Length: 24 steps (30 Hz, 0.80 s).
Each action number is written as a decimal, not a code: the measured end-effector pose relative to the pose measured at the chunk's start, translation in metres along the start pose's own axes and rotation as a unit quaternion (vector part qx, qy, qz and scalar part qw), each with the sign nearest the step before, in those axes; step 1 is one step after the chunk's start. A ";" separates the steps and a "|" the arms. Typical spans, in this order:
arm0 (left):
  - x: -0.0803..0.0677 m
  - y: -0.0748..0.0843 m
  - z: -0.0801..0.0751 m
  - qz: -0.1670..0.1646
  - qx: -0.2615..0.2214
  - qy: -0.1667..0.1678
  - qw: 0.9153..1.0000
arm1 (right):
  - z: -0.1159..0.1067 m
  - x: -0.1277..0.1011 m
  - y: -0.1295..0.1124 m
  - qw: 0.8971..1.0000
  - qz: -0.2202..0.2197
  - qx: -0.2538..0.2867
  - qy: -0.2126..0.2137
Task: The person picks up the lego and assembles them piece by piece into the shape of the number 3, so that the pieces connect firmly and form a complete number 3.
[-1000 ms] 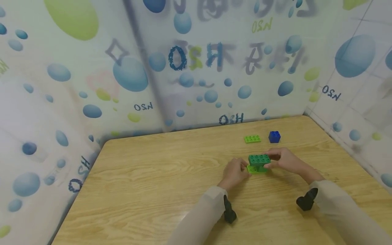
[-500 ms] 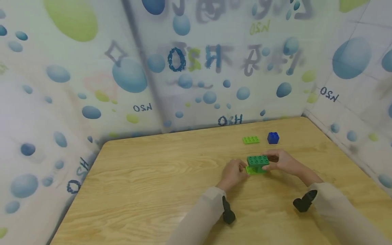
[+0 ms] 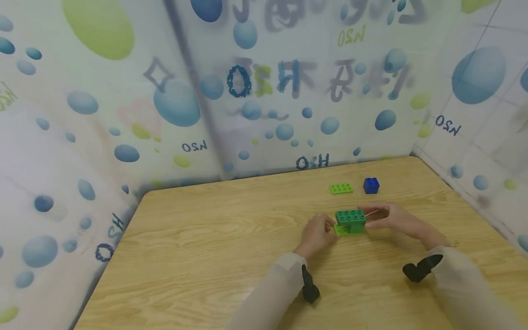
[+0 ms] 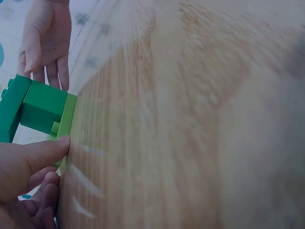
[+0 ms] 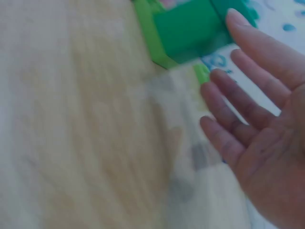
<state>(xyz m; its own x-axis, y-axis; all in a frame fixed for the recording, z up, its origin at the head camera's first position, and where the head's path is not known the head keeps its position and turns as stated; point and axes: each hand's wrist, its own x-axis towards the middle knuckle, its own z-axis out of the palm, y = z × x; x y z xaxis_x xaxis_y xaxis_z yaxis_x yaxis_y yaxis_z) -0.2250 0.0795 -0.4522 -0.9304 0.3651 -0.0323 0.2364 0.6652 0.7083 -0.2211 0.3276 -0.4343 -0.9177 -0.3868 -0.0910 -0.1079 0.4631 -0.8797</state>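
Note:
In the head view a small toy-brick stack stands right of the table's middle. Its base is a light green studded plate (image 3: 340, 230); a green brick (image 3: 357, 227) sits on the plate's right part, and a longer green brick (image 3: 350, 216) tops it, overhanging leftward. My left hand (image 3: 316, 236) pinches the plate's left end between thumb and fingers, with the thumb (image 4: 45, 155) on its edge in the left wrist view. Beside the stack's right end is my right hand (image 3: 393, 219), fingers extended and holding nothing. The right wrist view shows its palm (image 5: 271, 157) facing the bricks.
Behind the stack lie a second light green plate (image 3: 341, 189) and a blue brick (image 3: 371, 185) on the wooden table (image 3: 231, 229). A patterned curtain (image 3: 264, 137) hangs along the table's back edge, with another wall surface at the right.
My right hand has let go of the green bricks and drawn slightly to the right, its fingers straightening. My left hand keeps its pinch on the plate, and the stack stays in place.

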 end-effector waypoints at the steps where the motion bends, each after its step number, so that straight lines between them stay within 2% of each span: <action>1: 0.000 0.000 0.000 0.000 0.000 0.000 1.000 | -0.004 -0.001 0.001 1.000 0.001 -0.006 -0.006; 6: -0.001 0.000 -0.001 0.001 0.000 -0.004 1.000 | -0.025 -0.001 0.005 1.000 0.012 -0.024 -0.007; 15: 0.000 0.001 -0.002 -0.008 -0.007 -0.007 1.000 | -0.055 0.005 0.018 0.993 0.043 -0.022 0.108; 19: 0.000 0.001 -0.001 -0.014 -0.009 -0.008 1.000 | -0.061 0.011 0.022 0.989 0.059 -0.014 0.137; 24: 0.000 0.002 -0.002 -0.016 -0.011 -0.008 1.000 | -0.063 0.021 0.021 0.986 0.079 -0.019 0.149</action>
<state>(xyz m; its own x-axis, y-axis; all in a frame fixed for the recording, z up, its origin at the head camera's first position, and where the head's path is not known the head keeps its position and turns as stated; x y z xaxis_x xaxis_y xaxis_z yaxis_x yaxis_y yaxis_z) -0.2250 0.0794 -0.4499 -0.9331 0.3535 -0.0665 0.1993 0.6622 0.7223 -0.2661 0.3794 -0.4256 -0.9951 -0.0593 -0.0787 0.0354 0.5306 -0.8469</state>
